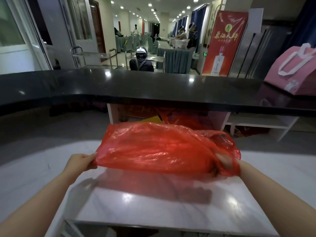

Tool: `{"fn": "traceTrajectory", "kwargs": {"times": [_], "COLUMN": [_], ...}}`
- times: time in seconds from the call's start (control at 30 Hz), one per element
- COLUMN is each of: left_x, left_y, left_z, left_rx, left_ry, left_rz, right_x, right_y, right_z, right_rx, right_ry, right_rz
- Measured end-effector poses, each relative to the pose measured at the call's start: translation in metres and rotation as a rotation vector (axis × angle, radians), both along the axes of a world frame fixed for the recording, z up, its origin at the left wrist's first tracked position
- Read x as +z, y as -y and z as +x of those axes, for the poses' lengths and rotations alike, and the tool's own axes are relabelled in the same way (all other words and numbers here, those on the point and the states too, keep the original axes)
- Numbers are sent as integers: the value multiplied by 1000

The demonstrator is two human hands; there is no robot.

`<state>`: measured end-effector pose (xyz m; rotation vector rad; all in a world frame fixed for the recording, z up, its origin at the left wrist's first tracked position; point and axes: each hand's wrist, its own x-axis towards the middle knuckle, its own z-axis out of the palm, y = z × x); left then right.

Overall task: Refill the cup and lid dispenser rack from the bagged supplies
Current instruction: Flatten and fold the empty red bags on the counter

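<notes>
A long red translucent plastic bag (153, 147) hangs stretched sideways above a white marble-look worktop (153, 207). My left hand (82, 161) pinches the bag's left corner. My right hand (225, 163) grips the bag's right end, with its fingers wrapped in the plastic and showing through it. The bag's contents are blurred and I cannot make them out. No cup and lid dispenser rack is in view.
A black glossy counter (136, 89) runs across in front. A pink paper gift bag (294, 69) lies on its right end. More red bags (184, 118) sit under the counter, beside a white shelf (256, 122). A person (142, 60) sits beyond the counter.
</notes>
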<state>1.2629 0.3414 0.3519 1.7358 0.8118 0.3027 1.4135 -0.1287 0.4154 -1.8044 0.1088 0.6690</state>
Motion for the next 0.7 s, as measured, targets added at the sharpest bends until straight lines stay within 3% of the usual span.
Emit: {"fn": "traceTrajectory", "kwargs": {"times": [0.2, 0.3, 0.37, 0.7], "left_x": [-7, -8, -8, -8], "left_y": [0, 3, 6, 23], "left_z": [-4, -7, -9, -16], "left_rx": [-5, 13, 10, -24], "left_ry": [-75, -89, -98, -138], "left_rz": [-21, -66, -70, -61], "right_x": [-8, -11, -13, -34], "right_y": [-7, -3, 1, -20], "right_z": [11, 5, 1, -18], "right_rx": [-315, -137, -54, -248], "right_ry": [244, 285, 337, 436], "right_rz": [-101, 92, 54, -116]}}
